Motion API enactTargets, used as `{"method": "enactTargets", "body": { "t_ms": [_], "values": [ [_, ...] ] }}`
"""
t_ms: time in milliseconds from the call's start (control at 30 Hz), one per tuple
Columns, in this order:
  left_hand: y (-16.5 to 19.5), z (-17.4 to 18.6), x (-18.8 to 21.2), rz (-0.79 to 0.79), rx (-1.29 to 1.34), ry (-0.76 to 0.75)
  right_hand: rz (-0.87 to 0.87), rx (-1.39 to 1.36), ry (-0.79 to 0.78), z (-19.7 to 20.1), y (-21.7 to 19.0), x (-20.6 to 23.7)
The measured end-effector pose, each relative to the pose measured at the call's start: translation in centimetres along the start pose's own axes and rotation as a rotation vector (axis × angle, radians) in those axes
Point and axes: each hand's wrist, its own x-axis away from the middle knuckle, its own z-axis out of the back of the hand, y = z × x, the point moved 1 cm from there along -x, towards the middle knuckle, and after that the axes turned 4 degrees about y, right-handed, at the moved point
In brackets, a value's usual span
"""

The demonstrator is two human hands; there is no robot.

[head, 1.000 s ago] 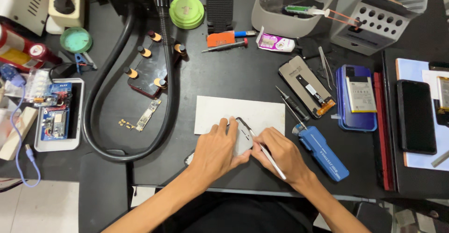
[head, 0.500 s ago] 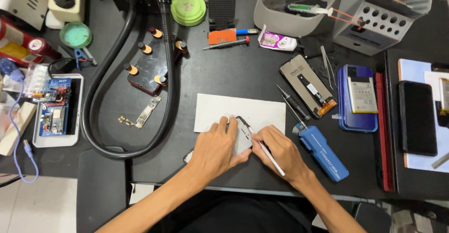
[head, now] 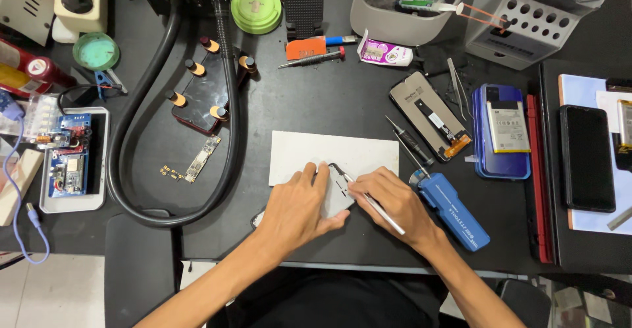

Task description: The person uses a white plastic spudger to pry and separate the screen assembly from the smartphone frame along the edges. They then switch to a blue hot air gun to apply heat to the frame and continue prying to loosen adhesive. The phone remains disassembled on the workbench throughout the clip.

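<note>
Black matting covers the worktop (head: 316, 110), and at its far left edge a white tray (head: 72, 203) holds blue circuit boards (head: 69, 160), with a green round lid (head: 96, 51) farther back. Next to the right, a thick black hose (head: 131, 170) loops around a dark phone clamped in a holder (head: 204, 91) and a narrow bare logic board (head: 203, 159) lying loose on the mat. Near the middle, a white sheet (head: 329, 153) lies flat, and on its near edge rests a small pale phone part (head: 339, 193), seemingly a thin cover or frame. The left hand (head: 299, 206) lies flat over this part, fingers together and pressing it down onto the sheet, thumb tucked along its near edge. Just right of it, the right hand (head: 395, 203) has its fingers clamped pen-fashion on a slim white-handled tool (head: 375, 204), whose dark tip touches the far corner of the part. Beside that hand lies a blue oblong tool (head: 457, 213), with two thin screwdrivers (head: 408, 140) just beyond. Farther right sit an opened phone screen with an orange flex (head: 431, 117), a blue phone carrying a battery (head: 503, 130), and, well apart at the right edge, a black phone (head: 587, 157) on white paper.
</note>
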Motion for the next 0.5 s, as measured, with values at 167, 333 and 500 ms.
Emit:
{"method": "enactTargets", "body": {
  "t_ms": [167, 333, 500],
  "values": [
    [-0.2, -0.1, -0.1, 0.022, -0.017, -0.05, -0.394, 0.006, 0.087, -0.1, 0.5, 1.1],
    [-0.3, -0.1, 0.0, -0.028, -0.022, 0.01, -0.219, 0.091, 0.069, -0.5, 0.1, 1.3],
    [-0.2, 0.0, 0.1, -0.038, -0.03, 0.014, -0.087, 0.128, 0.065, -0.1, -0.5, 0.7]
  ]
}}
